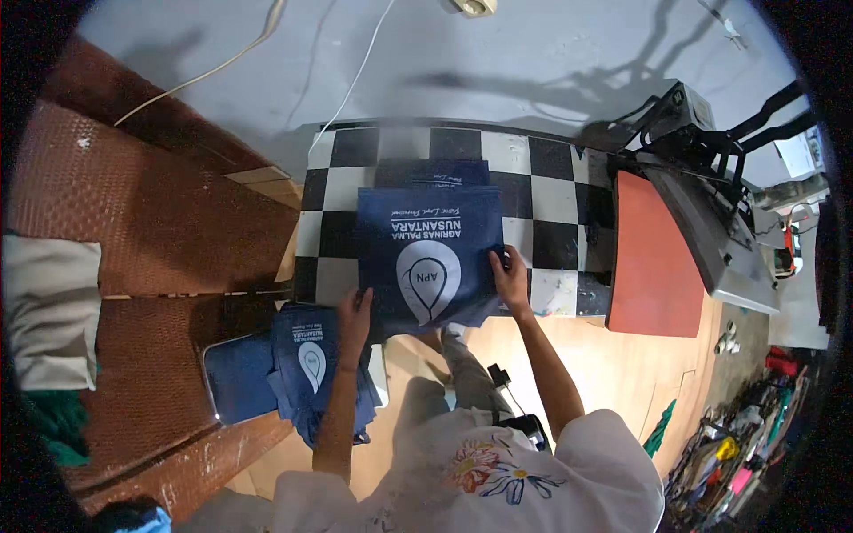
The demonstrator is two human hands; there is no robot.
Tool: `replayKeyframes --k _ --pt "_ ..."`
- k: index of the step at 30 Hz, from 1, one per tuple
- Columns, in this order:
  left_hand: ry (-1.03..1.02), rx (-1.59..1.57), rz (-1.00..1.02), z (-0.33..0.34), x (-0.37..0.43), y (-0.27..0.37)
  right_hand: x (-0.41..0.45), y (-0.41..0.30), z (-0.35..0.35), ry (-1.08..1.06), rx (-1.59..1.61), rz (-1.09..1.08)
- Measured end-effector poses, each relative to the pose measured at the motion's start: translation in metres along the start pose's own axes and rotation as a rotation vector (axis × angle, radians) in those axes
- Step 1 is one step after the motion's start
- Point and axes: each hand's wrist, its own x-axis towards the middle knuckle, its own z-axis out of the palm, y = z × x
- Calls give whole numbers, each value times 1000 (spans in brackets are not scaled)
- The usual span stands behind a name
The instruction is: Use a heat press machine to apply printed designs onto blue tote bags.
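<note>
A dark blue fabric piece (430,200) with a white printed emblem and lettering hangs between both hands over a black-and-white checkered table. My left hand (356,320) grips its lower left edge, thumb on the cloth. At its right edge, my right hand (510,276) pinches the fabric. Just behind lies another dark blue printed piece (430,172), mostly covered. A pile of similar blue printed fabric (293,360) rests below and left, partly hidden by my left forearm.
A heat press (713,226) with a red-orange pad (653,266) stands at the right of the checkered table (553,193). A blue flat panel (240,380) lies at lower left, near brown textured boards (146,346). Assorted coloured items (740,446) are heaped at lower right.
</note>
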Motion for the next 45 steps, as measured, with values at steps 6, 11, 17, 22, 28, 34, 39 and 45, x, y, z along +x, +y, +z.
replayKeyframes --k 6,11,17,22,28,34,39,45 --pt "76 167 384 33 110 -64 63 33 34 40 -192 -51" --pt "96 40 422 45 130 -19 79 8 30 90 -237 -49" --pt "156 60 495 50 164 -6 112 32 39 295 -402 -146" --pt "283 307 751 56 196 -13 128 56 52 329 -691 -280" --pt "330 278 809 64 200 -25 128 76 54 364 -596 -235" --pt "248 279 719 63 200 -28 127 72 55 381 -567 -144" --pt "277 251 790 64 204 -35 130 72 54 379 -526 -117" --pt "247 233 794 62 204 -32 133 75 51 378 -470 -160"
